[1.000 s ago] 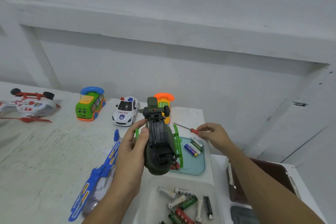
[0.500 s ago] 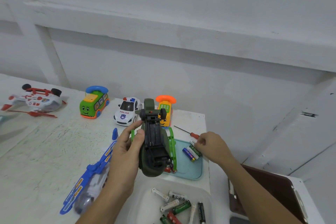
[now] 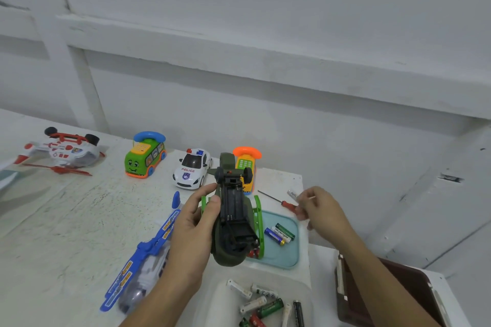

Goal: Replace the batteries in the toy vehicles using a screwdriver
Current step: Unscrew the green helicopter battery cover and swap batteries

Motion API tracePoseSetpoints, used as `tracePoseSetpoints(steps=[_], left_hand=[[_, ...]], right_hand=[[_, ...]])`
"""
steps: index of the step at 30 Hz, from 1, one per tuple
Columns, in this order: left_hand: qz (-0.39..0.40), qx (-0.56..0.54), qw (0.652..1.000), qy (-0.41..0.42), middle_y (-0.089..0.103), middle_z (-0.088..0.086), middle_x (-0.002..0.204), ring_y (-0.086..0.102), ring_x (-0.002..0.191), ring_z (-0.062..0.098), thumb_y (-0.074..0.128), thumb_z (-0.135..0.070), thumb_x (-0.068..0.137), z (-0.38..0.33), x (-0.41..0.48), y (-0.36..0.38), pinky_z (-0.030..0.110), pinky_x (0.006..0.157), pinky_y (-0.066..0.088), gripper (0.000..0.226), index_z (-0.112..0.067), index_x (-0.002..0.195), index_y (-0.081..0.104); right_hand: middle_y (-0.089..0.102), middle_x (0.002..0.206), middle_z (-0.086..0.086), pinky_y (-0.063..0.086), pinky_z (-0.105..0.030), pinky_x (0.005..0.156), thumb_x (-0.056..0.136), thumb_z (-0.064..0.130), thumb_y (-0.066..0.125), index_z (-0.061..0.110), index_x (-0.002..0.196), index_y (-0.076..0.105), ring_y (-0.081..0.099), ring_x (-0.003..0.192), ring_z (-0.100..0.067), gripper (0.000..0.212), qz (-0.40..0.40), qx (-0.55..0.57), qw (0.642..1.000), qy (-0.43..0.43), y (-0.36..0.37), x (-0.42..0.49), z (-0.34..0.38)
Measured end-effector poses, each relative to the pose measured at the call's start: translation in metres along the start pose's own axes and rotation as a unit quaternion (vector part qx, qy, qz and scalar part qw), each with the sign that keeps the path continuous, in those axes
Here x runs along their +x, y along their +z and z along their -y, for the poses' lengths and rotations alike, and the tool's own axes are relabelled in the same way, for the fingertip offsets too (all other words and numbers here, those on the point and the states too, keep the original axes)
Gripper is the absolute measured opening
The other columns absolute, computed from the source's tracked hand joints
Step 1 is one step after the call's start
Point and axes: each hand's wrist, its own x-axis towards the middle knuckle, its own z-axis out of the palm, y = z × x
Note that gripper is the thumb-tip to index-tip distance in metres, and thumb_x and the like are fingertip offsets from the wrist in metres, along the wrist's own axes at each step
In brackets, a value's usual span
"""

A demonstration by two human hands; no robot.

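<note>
At the near edge, white tub (image 3: pixel 220 300): loose batteries (image 3: pixel 263 302) lie jumbled inside, white, green, red and black
Brown case (image 3: pixel 393 297): near right corner, beside the tub
Left hand (image 3: pixel 194 228): grip clasped round the green helicopter (image 3: pixel 231 231)
Green helicopter: held above the surface (image 3: pixel 79 215), belly up, battery bay uncovered, between tub and teal tray (image 3: pixel 281 257)
Blue plane (image 3: pixel 148 255): flat on the surface, left of the left hand
Teal tray: three cells (image 3: pixel 279 233) side by side
Right hand (image 3: pixel 321 210): grip pinching a white battery (image 3: pixel 292 194) at the fingertips
Screwdriver (image 3: pixel 281 202): lying beyond the tray, red handle partly under the right hand
Far row by the wall: overturned red-and-white helicopter (image 3: pixel 63 151), green bus (image 3: pixel 144 155), police car (image 3: pixel 192 168), orange phone toy (image 3: pixel 247 164), the last partly hidden behind the green helicopter
</note>
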Motion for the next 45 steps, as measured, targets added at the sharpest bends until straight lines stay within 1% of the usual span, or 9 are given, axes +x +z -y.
tracePoseSetpoints(steps=[3, 6, 13, 18, 23, 29, 35, 41, 45], left_hand=[[0.002, -0.005, 1.0, -0.004, 0.075, 0.005, 0.088, 0.073, 0.074, 0.018, 0.055, -0.028, 0.095, -0.002, -0.002, 0.001, 0.029, 0.058, 0.057, 0.022, -0.039, 0.112, 0.064], [0.013, -0.009, 1.0, -0.005, 0.074, 0.007, 0.085, 0.071, 0.068, 0.016, 0.056, -0.027, 0.096, -0.004, -0.004, 0.004, 0.028, 0.056, 0.055, 0.02, -0.037, 0.111, 0.065], [0.027, -0.024, 0.999, -0.013, 0.075, 0.008, 0.091, 0.072, 0.072, 0.014, 0.056, -0.025, 0.096, -0.007, -0.007, 0.006, 0.024, 0.056, 0.054, 0.021, -0.035, 0.112, 0.065], [0.031, -0.03, 0.999, -0.006, 0.074, 0.01, 0.094, 0.071, 0.076, 0.015, 0.057, -0.024, 0.096, -0.008, -0.009, 0.007, 0.023, 0.059, 0.054, 0.02, -0.034, 0.111, 0.067], [0.025, -0.027, 0.999, 0.009, 0.075, 0.008, 0.092, 0.071, 0.075, 0.013, 0.058, -0.023, 0.095, -0.009, -0.012, 0.007, 0.021, 0.059, 0.053, 0.021, -0.038, 0.105, 0.068], [0.016, -0.026, 0.999, 0.021, 0.073, 0.008, 0.091, 0.071, 0.075, 0.01, 0.059, -0.021, 0.095, -0.009, -0.012, 0.004, 0.017, 0.058, 0.053, 0.022, -0.039, 0.104, 0.068], [0.02, -0.03, 0.999, 0.027, 0.075, 0.001, 0.089, 0.072, 0.082, 0.009, 0.058, -0.023, 0.095, -0.009, -0.011, 0.003, 0.02, 0.064, 0.056, 0.022, -0.04, 0.105, 0.068], [0.021, -0.031, 0.999, 0.038, 0.076, -0.005, 0.095, 0.071, 0.092, 0.01, 0.057, -0.02, 0.096, -0.009, -0.007, 0.003, 0.028, 0.078, 0.058, 0.024, -0.039, 0.104, 0.069], [0.03, -0.027, 0.998, 0.05, 0.075, -0.011, 0.102, 0.069, 0.1, 0.01, 0.057, -0.018, 0.096, -0.008, -0.006, 0.003, 0.039, 0.091, 0.056, 0.025, -0.035, 0.109, 0.07]], right_hand=[[0.065, 0.091, -0.016, 0.053, -0.024, 0.052, 0.098, 0.007, 0.052, 0.005, 0.093, 0.064, 0.064, 0.074, -0.021, 0.013, -0.029, 0.163, 0.985, -0.043, -0.02, -0.018, 0.039], [0.068, 0.085, -0.016, 0.06, -0.031, 0.061, 0.098, 0.004, 0.05, 0.007, 0.092, 0.068, 0.069, 0.08, -0.023, 0.02, -0.006, 0.259, 0.963, -0.079, -0.032, -0.037, 0.072], [0.067, 0.077, -0.012, 0.06, -0.032, 0.059, 0.089, 0.002, 0.065, 0.005, 0.103, 0.056, 0.071, 0.069, -0.035, 0.017, 0.058, 0.346, 0.931, -0.101, -0.022, -0.071, 0.112], [0.064, 0.074, -0.01, 0.049, -0.021, 0.043, 0.085, 0.002, 0.071, 0.004, 0.087, 0.059, 0.066, 0.053, -0.025, 0.012, 0.036, 0.271, 0.953, -0.13, -0.005, -0.082, 0.117], [0.066, 0.073, -0.004, 0.057, -0.034, 0.056, 0.083, 0.006, 0.073, 0.019, 0.08, 0.062, 0.066, 0.065, -0.023, 0.017, -0.005, 0.13, 0.968, -0.215, 0.017, -0.088, 0.112], [0.064, 0.066, 0.004, 0.051, -0.036, 0.065, 0.083, 0.012, 0.072, 0.016, 0.072, 0.059, 0.059, 0.066, -0.017, 0.018, -0.04, 0.015, 0.953, -0.3, 0.036, -0.09, 0.105], [0.063, 0.068, 0.004, 0.049, -0.038, 0.066, 0.082, 0.015, 0.073, 0.016, 0.069, 0.059, 0.057, 0.069, -0.016, 0.019, -0.057, -0.032, 0.95, -0.306, 0.042, -0.089, 0.105], [0.062, 0.073, 0.003, 0.047, -0.03, 0.068, 0.079, 0.013, 0.074, 0.012, 0.073, 0.064, 0.056, 0.074, -0.014, 0.012, -0.047, -0.076, 0.947, -0.307, 0.042, -0.087, 0.108], [0.051, 0.081, 0.009, 0.039, -0.012, 0.065, 0.079, 0.013, 0.075, 0.011, 0.072, 0.066, 0.053, 0.078, -0.01, 0.011, -0.064, -0.105, 0.939, -0.322, 0.043, -0.087, 0.104]])
